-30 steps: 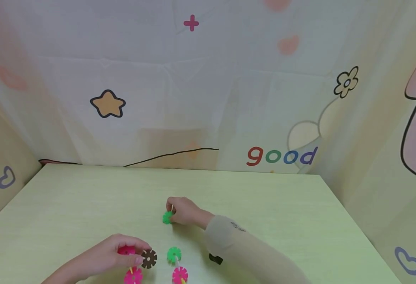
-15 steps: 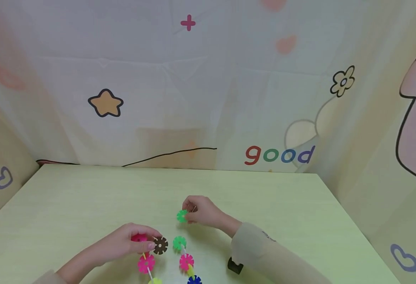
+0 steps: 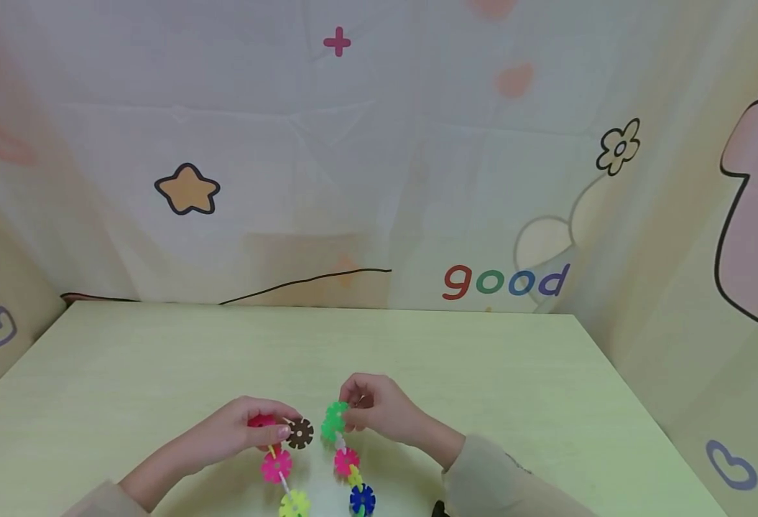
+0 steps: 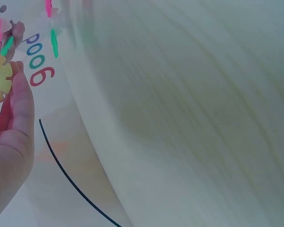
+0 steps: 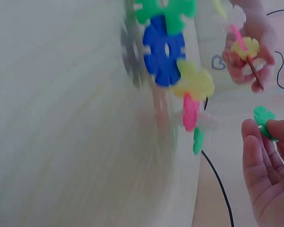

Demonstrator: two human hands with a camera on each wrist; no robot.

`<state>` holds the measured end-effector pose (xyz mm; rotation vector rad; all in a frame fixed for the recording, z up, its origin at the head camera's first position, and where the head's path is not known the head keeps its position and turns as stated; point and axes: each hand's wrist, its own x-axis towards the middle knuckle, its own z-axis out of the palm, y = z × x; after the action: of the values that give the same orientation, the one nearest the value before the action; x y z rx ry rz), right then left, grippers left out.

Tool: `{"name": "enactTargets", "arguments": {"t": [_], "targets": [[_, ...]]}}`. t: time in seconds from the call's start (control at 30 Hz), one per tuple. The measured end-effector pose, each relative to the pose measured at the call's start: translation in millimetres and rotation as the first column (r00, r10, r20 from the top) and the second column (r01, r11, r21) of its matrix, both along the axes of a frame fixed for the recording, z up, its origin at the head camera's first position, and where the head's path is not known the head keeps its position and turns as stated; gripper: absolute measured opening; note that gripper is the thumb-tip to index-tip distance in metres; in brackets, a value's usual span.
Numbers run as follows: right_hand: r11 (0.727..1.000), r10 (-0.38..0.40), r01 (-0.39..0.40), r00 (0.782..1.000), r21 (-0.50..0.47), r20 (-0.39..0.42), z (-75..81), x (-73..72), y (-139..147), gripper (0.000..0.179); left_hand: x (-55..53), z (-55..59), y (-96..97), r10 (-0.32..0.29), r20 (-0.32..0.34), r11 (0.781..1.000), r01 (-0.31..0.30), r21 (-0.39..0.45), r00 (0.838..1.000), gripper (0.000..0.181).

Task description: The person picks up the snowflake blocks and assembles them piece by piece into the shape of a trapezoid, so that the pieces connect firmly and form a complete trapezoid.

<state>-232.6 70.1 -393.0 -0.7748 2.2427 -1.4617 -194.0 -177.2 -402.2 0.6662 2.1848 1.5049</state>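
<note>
My left hand (image 3: 223, 438) grips one end of a chain of notched plastic snowflake discs. At that end, a brown disc (image 3: 300, 434) sticks out past the fingertips, and a pink disc (image 3: 276, 466) and a yellow disc (image 3: 295, 504) hang below. Between thumb and fingers, my right hand (image 3: 388, 413) pinches a loose green disc (image 5: 264, 122). In the head view it overlaps the green end disc (image 3: 330, 431) of the chain's other side; the right wrist view shows a gap between it and that green end disc (image 5: 198, 141). Pink (image 3: 346, 461) and blue (image 3: 362, 499) discs follow there.
Both hands are above a pale wooden table (image 3: 159, 359). A printed cloth backdrop (image 3: 288, 179) rises behind its far edge and along the sides. A small black object (image 3: 440, 509) shows at the bottom edge, by the right sleeve (image 3: 501, 477).
My right hand has moved rightward, then down with its green disc to the chain's green end. My left hand has shifted right and up with the chain, and more discs have come into view.
</note>
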Motion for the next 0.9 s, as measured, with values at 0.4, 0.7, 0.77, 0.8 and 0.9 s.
{"name": "enactTargets", "arguments": {"t": [0.4, 0.7, 0.77, 0.8, 0.9], "targets": [[0.999, -0.014, 0.017, 0.997, 0.036, -0.074, -6.7, 19.8, -6, 0.008, -2.2, 2.6, 4.2, 0.002, 0.059, 1.0, -0.002, 0.007, 0.998, 0.037], [0.997, -0.012, 0.021, 0.991, 0.072, -0.13, -9.5, 23.2, -10, 0.006, -3.0, 0.4, 5.4, -0.003, 0.077, 1.0, 0.001, 0.016, 0.997, 0.037], [0.997, -0.002, 0.015, 0.987, 0.078, -0.16, -9.6, 24.1, -10, 0.006, -2.8, 0.0, 5.5, -0.002, 0.082, 1.0, 0.001, 0.019, 0.997, 0.037], [0.997, 0.002, 0.012, 0.985, 0.08, -0.172, -9.8, 24.5, -10, 0.005, -2.9, -0.4, 5.5, -0.002, 0.083, 1.0, 0.001, 0.02, 0.997, 0.037], [0.997, 0.016, 0.0, 0.979, 0.079, -0.204, -10.6, 25.2, -11, 0.004, -3.0, -1.2, 5.6, -0.004, 0.088, 1.0, 0.002, 0.026, 0.996, 0.036]]}}
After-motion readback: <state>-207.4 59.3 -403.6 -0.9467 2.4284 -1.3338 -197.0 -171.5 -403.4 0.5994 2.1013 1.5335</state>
